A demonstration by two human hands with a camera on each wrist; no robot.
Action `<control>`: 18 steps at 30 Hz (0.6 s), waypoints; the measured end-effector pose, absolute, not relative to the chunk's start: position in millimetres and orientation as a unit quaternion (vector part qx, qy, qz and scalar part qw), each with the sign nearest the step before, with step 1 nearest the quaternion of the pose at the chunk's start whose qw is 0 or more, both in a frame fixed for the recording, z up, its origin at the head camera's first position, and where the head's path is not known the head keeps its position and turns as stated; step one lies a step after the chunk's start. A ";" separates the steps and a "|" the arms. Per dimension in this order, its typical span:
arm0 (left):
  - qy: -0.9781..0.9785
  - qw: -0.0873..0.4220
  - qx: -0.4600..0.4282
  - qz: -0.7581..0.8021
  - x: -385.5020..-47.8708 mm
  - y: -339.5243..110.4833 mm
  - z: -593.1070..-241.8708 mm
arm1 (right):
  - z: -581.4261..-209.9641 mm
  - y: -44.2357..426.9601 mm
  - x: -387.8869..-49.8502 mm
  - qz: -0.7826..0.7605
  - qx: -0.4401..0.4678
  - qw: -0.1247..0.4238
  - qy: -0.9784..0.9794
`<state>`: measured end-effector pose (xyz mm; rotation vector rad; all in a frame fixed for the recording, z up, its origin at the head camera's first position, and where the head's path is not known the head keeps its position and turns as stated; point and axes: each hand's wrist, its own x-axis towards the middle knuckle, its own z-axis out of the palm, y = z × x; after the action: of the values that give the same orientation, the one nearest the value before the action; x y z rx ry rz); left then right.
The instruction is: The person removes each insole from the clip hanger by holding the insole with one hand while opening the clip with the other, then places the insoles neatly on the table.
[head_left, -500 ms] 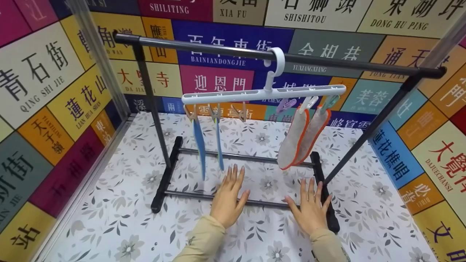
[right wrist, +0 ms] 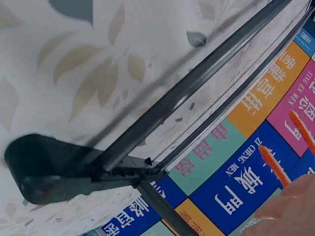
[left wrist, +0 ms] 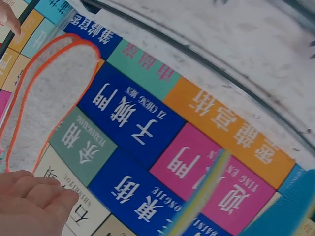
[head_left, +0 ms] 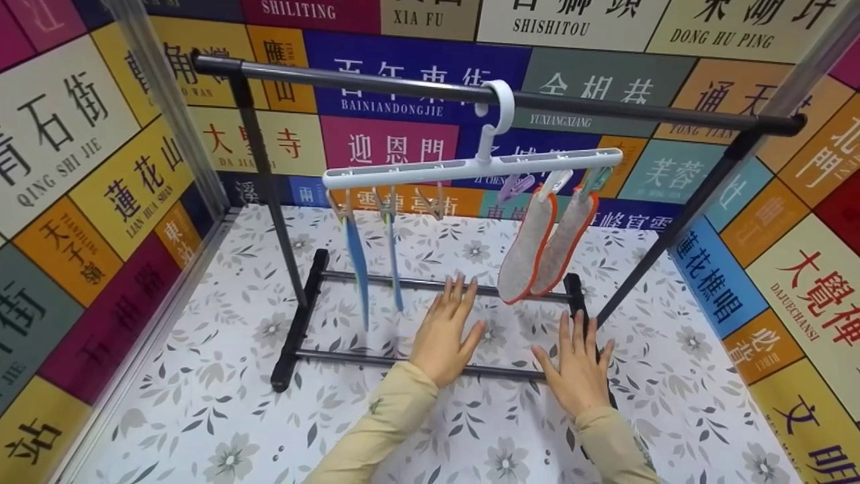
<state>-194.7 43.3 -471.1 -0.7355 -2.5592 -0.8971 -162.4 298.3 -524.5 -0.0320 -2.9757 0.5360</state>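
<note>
In the head view my left hand (head_left: 443, 336) is spread flat, holding nothing, over the rack's base between the blue pieces and the insoles. My right hand (head_left: 579, 366), also with extended fingers and holding nothing, is by the rack's right foot; whether it touches cannot be told. A white hanger (head_left: 403, 173) hooks over the black rack's top bar (head_left: 618, 107). Two grey insoles (head_left: 527, 252) with orange edges hang from its right-hand clips. At its left, two thin blue pieces (head_left: 357, 262) hang edge-on from clips. The left wrist view shows the insoles (left wrist: 54, 93) beyond my fingers.
Lower bars (head_left: 349, 358) join the rack's black feet (head_left: 295, 336) on a flower-patterned tabletop (head_left: 201, 403). Two clips, beige (head_left: 438, 202) and purple (head_left: 516, 187), hang without anything in them. Walls with colourful lettered panels (head_left: 403, 81) enclose the back and sides.
My left hand has moved right and a little forward, away from the blue pieces. My right hand has shifted slightly forward. The head view has shifted slightly.
</note>
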 end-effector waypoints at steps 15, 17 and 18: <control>-0.879 0.239 -0.266 -0.315 -215.0 84.9 -436.3 | -535.8 315.1 -194.7 0.223 0.012 0.291 -0.930; -0.874 0.257 -0.264 -0.316 -216.7 90.3 -432.7 | -533.6 315.4 -198.2 0.229 0.007 0.295 -0.928; -0.871 0.266 -0.264 -0.317 -217.5 92.8 -431.2 | -532.2 315.2 -199.9 0.232 0.005 0.294 -0.927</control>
<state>-217.5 92.8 -431.2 -0.7123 -2.3527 -0.8567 -199.9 315.2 -532.2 0.0135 -2.4675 0.6187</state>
